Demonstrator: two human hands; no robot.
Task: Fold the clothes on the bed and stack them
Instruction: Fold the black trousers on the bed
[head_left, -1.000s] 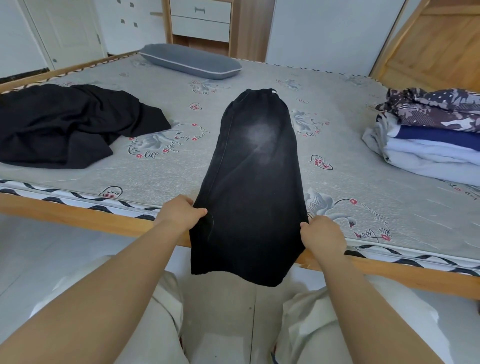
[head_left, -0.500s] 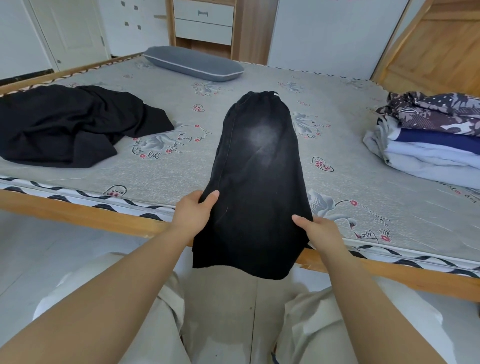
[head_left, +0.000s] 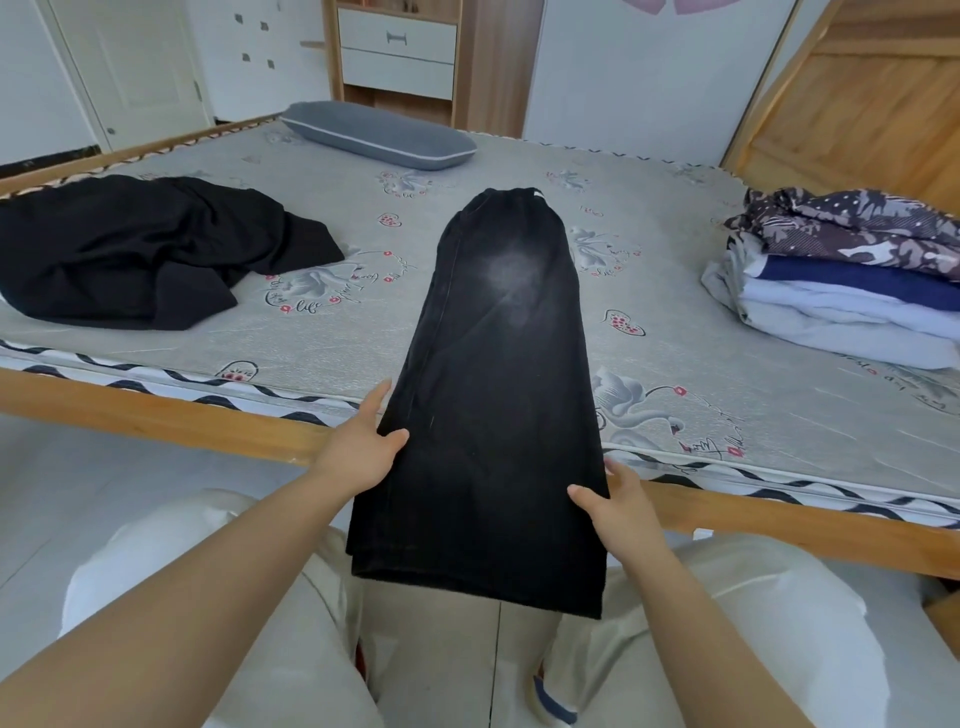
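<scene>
Black trousers (head_left: 498, 395), folded lengthwise, lie on the bed (head_left: 727, 364) with the waist far from me and the leg ends hanging over the wooden front rail. My left hand (head_left: 361, 449) holds their left edge, thumb on top and fingers beside and under the cloth. My right hand (head_left: 621, 501) holds the right edge the same way, a little lower. A crumpled black garment (head_left: 140, 249) lies at the left of the bed. A stack of folded clothes (head_left: 852, 280) sits at the right.
A grey pillow (head_left: 379, 135) lies at the head of the bed. The wooden bed rail (head_left: 156, 415) runs across in front of my legs. A drawer cabinet (head_left: 400, 52) and a wooden stair side (head_left: 857, 104) stand behind the bed.
Both hands have loosened their fists and slid along the trouser edges toward the hanging leg ends. The trousers stay flat on the bed.
</scene>
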